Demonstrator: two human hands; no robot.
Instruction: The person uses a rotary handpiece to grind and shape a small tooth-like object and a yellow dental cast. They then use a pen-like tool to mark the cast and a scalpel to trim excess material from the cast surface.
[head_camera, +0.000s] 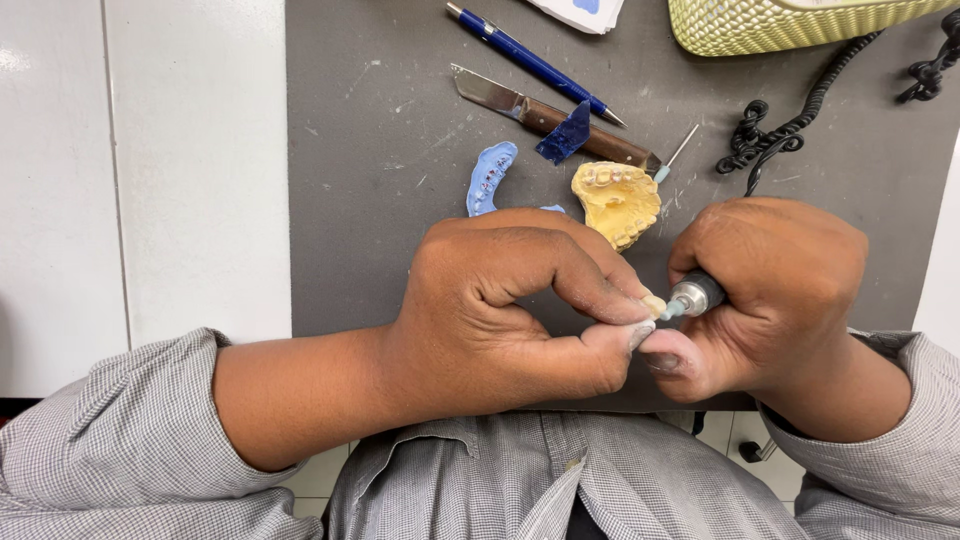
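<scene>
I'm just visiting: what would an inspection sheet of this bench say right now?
Surface: grey mat, scratched and dusty, on a white bench.
Job's things: small cream piece pinched in the left hand; rotary handpiece gripped in the right hand, tip at the piece.
Clutter: yellow dental cast, blue impression strip, knife with a dark blue scrap on it, blue pen, yellow basket.
Hands: both closed, thumbs touching.
Cables: black coiled cord.
Surroundings: tiled floor below; grey checked sleeves.
</scene>
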